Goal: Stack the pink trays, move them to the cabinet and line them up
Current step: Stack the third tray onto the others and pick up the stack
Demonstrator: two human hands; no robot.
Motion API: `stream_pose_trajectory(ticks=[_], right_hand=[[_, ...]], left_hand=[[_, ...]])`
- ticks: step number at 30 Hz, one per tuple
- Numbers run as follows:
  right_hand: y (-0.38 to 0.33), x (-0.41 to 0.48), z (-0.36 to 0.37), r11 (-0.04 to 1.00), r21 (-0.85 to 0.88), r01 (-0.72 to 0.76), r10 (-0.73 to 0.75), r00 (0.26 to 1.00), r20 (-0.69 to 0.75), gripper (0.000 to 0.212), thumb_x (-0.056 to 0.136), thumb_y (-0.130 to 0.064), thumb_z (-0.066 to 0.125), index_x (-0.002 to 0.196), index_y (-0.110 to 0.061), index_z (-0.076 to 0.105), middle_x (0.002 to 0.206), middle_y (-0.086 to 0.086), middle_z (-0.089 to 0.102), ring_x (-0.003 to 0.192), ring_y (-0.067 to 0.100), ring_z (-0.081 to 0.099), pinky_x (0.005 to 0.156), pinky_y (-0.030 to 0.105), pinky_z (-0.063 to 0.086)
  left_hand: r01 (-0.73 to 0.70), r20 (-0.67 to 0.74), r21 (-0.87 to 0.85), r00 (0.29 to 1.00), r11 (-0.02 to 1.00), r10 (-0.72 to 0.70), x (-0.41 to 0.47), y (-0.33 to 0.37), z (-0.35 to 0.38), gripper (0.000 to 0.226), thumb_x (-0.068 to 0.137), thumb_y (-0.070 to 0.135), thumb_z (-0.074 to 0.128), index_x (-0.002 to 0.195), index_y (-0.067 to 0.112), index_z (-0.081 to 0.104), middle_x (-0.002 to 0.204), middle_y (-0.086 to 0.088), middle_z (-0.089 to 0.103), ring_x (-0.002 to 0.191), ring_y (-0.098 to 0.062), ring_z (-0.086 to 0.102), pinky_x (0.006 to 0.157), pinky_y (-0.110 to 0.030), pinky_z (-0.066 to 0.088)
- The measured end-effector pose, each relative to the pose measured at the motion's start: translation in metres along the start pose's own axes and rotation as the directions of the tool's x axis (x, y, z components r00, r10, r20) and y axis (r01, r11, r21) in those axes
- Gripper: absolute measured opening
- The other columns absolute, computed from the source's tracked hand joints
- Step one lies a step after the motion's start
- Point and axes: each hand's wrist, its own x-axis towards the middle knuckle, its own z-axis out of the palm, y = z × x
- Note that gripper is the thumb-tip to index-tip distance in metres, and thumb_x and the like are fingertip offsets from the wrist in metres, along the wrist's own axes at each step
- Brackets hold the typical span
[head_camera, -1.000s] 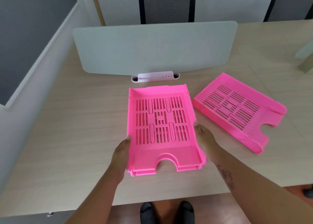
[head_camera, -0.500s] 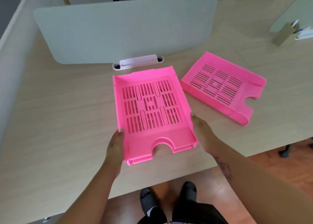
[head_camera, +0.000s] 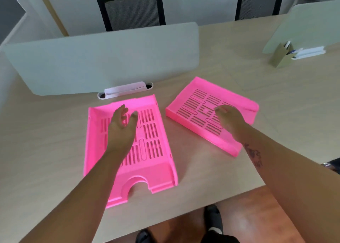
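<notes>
A stack of pink slotted trays [head_camera: 156, 147] lies flat on the desk in front of me, its notched front edge toward me. A single pink tray [head_camera: 200, 103] lies to its right, turned at an angle. My left hand [head_camera: 121, 128] hovers open over the stack's floor with fingers spread, holding nothing. Over the single tray, my right hand [head_camera: 228, 119] is open with fingers extended; whether it touches the tray I cannot tell.
A pale grey divider screen [head_camera: 103, 58] stands behind the trays with a white cable port [head_camera: 125, 92] at its foot. A cardboard pen holder [head_camera: 281, 57] sits at the far right. Two black chairs [head_camera: 131, 9] stand beyond the wooden desk [head_camera: 44, 141]. The desk's front edge is near my feet.
Both hands have let go of the stack's sides. The left hand moved forward over the stack; the right hand reached across to the single tray.
</notes>
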Motion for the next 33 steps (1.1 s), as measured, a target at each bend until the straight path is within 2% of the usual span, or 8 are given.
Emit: stream_pose_trajectory(ticks=[6, 9, 13, 16, 19, 23, 28, 33], right_hand=[[0.030, 0.080, -0.087, 0.988, -0.155, 0.021, -0.031, 0.998, -0.061, 0.030, 0.097, -0.015, 0.041, 0.068, -0.021, 0.044, 0.072, 0.000, 0.044, 0.071, 0.022, 0.043, 0.058, 0.030, 0.032], [0.045, 0.116, -0.109, 0.982, -0.184, 0.042, -0.046, 0.999, -0.020, 0.025, 0.098, -0.015, 0.044, 0.110, -0.011, 0.066, 0.114, 0.012, 0.065, 0.111, 0.031, 0.057, 0.093, 0.037, 0.045], [0.069, 0.147, -0.117, 0.973, -0.223, 0.050, -0.048, 0.999, 0.015, 0.048, 0.099, -0.014, 0.048, 0.145, -0.004, 0.048, 0.150, 0.016, 0.050, 0.137, 0.032, 0.047, 0.113, 0.039, 0.037], [0.091, 0.162, -0.117, 0.959, -0.280, 0.041, -0.022, 0.997, 0.068, 0.052, 0.100, -0.011, 0.046, 0.151, -0.005, 0.040, 0.154, 0.017, 0.044, 0.138, 0.032, 0.046, 0.111, 0.038, 0.038], [0.109, 0.170, -0.117, 0.951, -0.308, 0.033, -0.006, 0.996, 0.089, 0.049, 0.099, -0.006, 0.045, 0.148, -0.005, 0.045, 0.147, 0.019, 0.052, 0.131, 0.034, 0.053, 0.103, 0.037, 0.044], [0.124, 0.171, -0.117, 0.943, -0.328, 0.063, -0.042, 0.997, 0.071, 0.043, 0.096, 0.001, 0.046, 0.138, -0.004, 0.056, 0.129, 0.019, 0.063, 0.106, 0.031, 0.061, 0.079, 0.033, 0.047], [0.130, 0.157, -0.124, 0.950, -0.300, 0.083, -0.082, 0.996, 0.015, 0.029, 0.091, 0.000, 0.047, 0.106, -0.004, 0.071, 0.097, 0.013, 0.071, 0.088, 0.033, 0.067, 0.066, 0.038, 0.054], [0.112, 0.124, -0.129, 0.991, -0.036, 0.132, -0.135, 0.988, -0.076, 0.033, 0.093, -0.001, 0.047, 0.117, -0.006, 0.069, 0.100, 0.015, 0.067, 0.086, 0.027, 0.059, 0.067, 0.031, 0.044]], left_hand=[[0.060, 0.013, -0.064, 0.998, 0.996, -0.059, -0.023, 0.053, 0.131, 0.045, 0.099, 0.025, 0.056, 0.140, 0.008, 0.049, 0.124, 0.005, 0.055, 0.113, -0.014, 0.054, 0.090, -0.021, 0.040], [0.155, 0.039, -0.064, 0.987, 0.986, -0.153, -0.034, 0.055, 0.189, 0.043, 0.098, 0.031, 0.058, 0.137, 0.015, 0.049, 0.118, 0.010, 0.060, 0.098, -0.006, 0.060, 0.090, -0.028, 0.044], [0.407, 0.033, -0.060, 0.913, 0.911, -0.406, -0.056, 0.039, 0.249, 0.077, 0.087, 0.041, 0.065, 0.151, 0.017, 0.029, 0.147, -0.007, 0.047, 0.137, -0.026, 0.043, 0.114, -0.051, 0.037], [0.512, 0.115, -0.063, 0.856, 0.856, -0.504, -0.076, 0.030, 0.274, 0.085, 0.090, 0.042, 0.063, 0.156, 0.025, 0.015, 0.160, -0.005, 0.029, 0.147, -0.025, 0.028, 0.118, -0.053, 0.031], [0.532, 0.128, -0.051, 0.843, 0.845, -0.523, -0.088, 0.026, 0.289, 0.068, 0.091, 0.037, 0.064, 0.149, 0.023, 0.031, 0.152, 0.002, 0.042, 0.141, -0.019, 0.039, 0.111, -0.038, 0.039], [0.557, 0.128, -0.083, 0.829, 0.827, -0.545, -0.092, 0.026, 0.302, 0.038, 0.094, 0.005, 0.058, 0.116, 0.032, 0.043, 0.111, 0.014, 0.055, 0.104, -0.005, 0.057, 0.058, 0.000, 0.044], [0.553, 0.049, -0.099, 0.833, 0.827, -0.551, -0.087, 0.034, 0.287, 0.037, 0.084, 0.003, 0.052, 0.090, 0.039, 0.051, 0.096, -0.007, 0.067, 0.072, -0.013, 0.058, 0.058, -0.035, 0.055], [0.457, 0.015, -0.176, 0.887, 0.872, -0.462, -0.069, 0.054, 0.250, 0.037, 0.084, 0.002, 0.052, 0.088, 0.038, 0.052, 0.096, -0.011, 0.070, 0.073, -0.020, 0.064, 0.069, -0.048, 0.060]])
